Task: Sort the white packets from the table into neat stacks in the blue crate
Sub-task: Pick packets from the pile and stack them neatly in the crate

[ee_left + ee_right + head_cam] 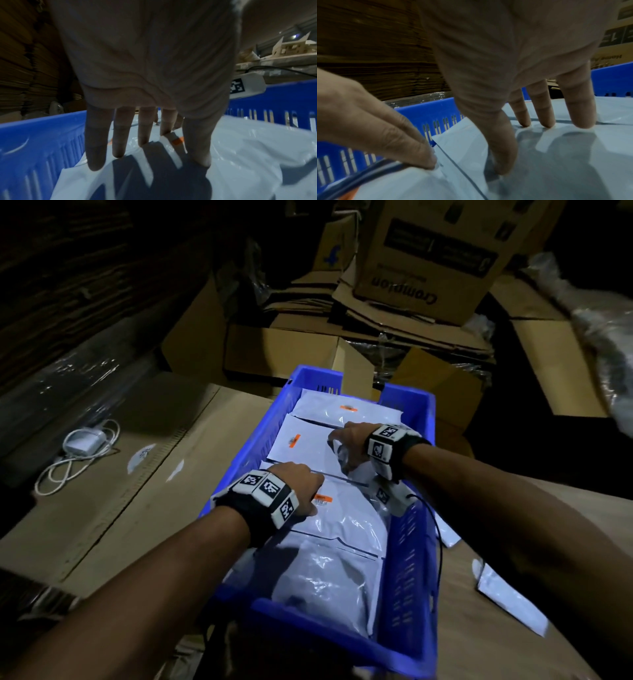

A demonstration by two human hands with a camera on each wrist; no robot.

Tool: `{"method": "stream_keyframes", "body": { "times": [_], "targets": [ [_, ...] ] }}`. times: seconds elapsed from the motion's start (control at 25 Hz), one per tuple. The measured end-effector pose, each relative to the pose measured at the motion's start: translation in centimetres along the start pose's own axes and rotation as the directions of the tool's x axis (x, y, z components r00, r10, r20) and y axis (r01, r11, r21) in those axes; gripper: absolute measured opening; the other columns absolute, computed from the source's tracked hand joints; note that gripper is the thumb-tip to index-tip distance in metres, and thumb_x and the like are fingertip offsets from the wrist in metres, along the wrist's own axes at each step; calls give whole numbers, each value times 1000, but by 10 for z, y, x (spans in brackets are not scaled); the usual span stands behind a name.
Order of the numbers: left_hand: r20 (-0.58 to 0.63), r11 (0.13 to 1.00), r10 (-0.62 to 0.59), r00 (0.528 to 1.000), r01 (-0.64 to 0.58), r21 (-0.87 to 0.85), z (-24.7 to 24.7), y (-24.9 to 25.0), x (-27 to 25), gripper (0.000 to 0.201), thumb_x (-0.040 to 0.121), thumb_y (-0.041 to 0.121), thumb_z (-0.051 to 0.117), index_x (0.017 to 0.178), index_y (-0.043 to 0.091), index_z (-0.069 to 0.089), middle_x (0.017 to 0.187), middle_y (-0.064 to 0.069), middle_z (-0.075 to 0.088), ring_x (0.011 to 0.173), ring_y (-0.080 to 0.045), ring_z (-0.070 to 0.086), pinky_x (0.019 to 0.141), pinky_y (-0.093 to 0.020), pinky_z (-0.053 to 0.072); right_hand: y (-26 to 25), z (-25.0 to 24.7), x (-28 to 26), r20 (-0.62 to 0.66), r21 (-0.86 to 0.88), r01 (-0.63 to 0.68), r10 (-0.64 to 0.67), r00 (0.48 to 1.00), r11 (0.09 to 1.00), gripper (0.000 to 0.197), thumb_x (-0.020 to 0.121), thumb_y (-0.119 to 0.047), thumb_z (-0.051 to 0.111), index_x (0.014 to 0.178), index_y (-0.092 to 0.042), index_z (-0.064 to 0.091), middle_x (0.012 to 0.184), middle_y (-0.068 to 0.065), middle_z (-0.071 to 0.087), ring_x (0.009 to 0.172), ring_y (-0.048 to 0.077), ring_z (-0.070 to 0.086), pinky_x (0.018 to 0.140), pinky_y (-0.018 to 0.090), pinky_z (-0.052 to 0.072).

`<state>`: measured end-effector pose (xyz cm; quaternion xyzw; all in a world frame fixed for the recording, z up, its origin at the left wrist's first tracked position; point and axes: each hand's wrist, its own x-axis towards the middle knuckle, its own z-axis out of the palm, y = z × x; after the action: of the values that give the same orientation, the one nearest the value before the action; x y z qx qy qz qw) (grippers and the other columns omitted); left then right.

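Note:
A blue crate (411,559) stands in front of me, lined with several white packets lying flat in a row. My left hand (308,491) presses straight fingers (118,135) down on a packet with an orange label (342,508) near the crate's left wall. My right hand (342,440) rests its straight fingertips (546,119) on the packet behind it (301,443); in the right wrist view its thumb also touches that packet (556,155). Another packet (342,412) lies at the far end. Two more white packets (510,601) lie on the table right of the crate.
A white charger with a coiled cable (85,443) lies on the flat cardboard to the left. Stacked cardboard boxes (428,261) rise behind the crate. Plastic-wrapped goods (599,320) sit at the far right. A black cable (436,529) hangs over the crate's right wall.

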<state>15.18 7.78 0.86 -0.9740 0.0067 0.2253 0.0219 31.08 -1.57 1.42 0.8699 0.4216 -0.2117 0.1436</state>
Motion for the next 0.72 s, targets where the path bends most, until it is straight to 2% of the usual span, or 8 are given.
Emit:
{"method": "stream_keyframes", "body": {
  "times": [0.08, 0.12, 0.2, 0.28, 0.4, 0.56, 0.64, 0.72],
  "targets": [
    [-28, 1000, -21, 999, 21, -2, -11, 2, -5, 44, 91, 47, 57, 124, 18, 51, 126, -9, 55, 114, -32, 55, 74, -33, 35, 5, -11, -19, -32, 38, -23, 24, 999, 999, 68, 86, -34, 71, 146, -22, 41, 145, 9, 44, 131, 30, 46, 100, 35, 40],
    [-55, 1000, -23, 998, 23, -1, -19, 6, -9, 42, 92, 47, 53, 124, 19, 51, 127, -8, 55, 116, -31, 54, 74, -33, 34, 11, -17, -34, -61, 61, -33, 36, 997, 998, 60, 89, -36, 67, 143, -22, 44, 145, 6, 46, 132, 27, 46, 101, 33, 38],
    [-156, 1000, -8, 988, 9, 8, -38, 15, -19, 40, 96, 45, 46, 125, 18, 50, 127, -8, 55, 117, -32, 53, 74, -34, 33, 27, -25, -70, -121, 134, -61, 78, 990, 989, 43, 92, -40, 61, 132, -26, 54, 136, 3, 56, 124, 26, 51, 98, 32, 40],
    [-271, 1000, 12, 962, -14, -5, -57, 31, -30, 39, 98, 44, 41, 126, 19, 51, 126, -7, 56, 117, -31, 53, 75, -35, 36, 45, -22, -118, -182, 204, -96, 134, 974, 974, 30, 91, -44, 59, 118, -31, 61, 123, 0, 63, 115, 26, 57, 93, 33, 45],
    [-403, 994, 82, 911, -103, -29, -81, 67, -46, 39, 99, 45, 38, 125, 19, 54, 123, -5, 59, 117, -31, 53, 83, -38, 43, 70, 4, -197, -262, 362, -181, 286, 922, 914, 19, 91, -44, 59, 100, -27, 62, 106, -1, 64, 104, 27, 61, 88, 39, 50],
    [-514, 970, 211, 832, -245, 3, -110, 133, -52, 36, 97, 46, 41, 118, 21, 57, 116, -5, 62, 112, -31, 55, 80, -39, 43, 90, 63, -292, -332, 604, -269, 544, 771, 750, 31, 93, -44, 59, 114, -23, 66, 108, -4, 67, 100, 19, 63, 88, 40, 51],
    [-526, 947, 288, 800, -318, 34, -121, 179, -46, 36, 97, 46, 41, 117, 20, 57, 116, -6, 62, 111, -32, 56, 76, -38, 41, 98, 104, -330, -338, 719, -284, 677, 654, 634, 32, 92, -41, 61, 116, -21, 66, 108, -4, 69, 99, 17, 64, 88, 38, 51],
    [-502, 923, 362, 785, -378, 75, -122, 222, -36, 37, 98, 46, 40, 116, 19, 58, 115, -8, 62, 109, -33, 56, 72, -36, 37, 100, 147, -353, -306, 795, -294, 769, 561, 530, 32, 92, -39, 61, 118, -21, 65, 109, -4, 69, 99, 17, 63, 87, 37, 51]
  ]
}}
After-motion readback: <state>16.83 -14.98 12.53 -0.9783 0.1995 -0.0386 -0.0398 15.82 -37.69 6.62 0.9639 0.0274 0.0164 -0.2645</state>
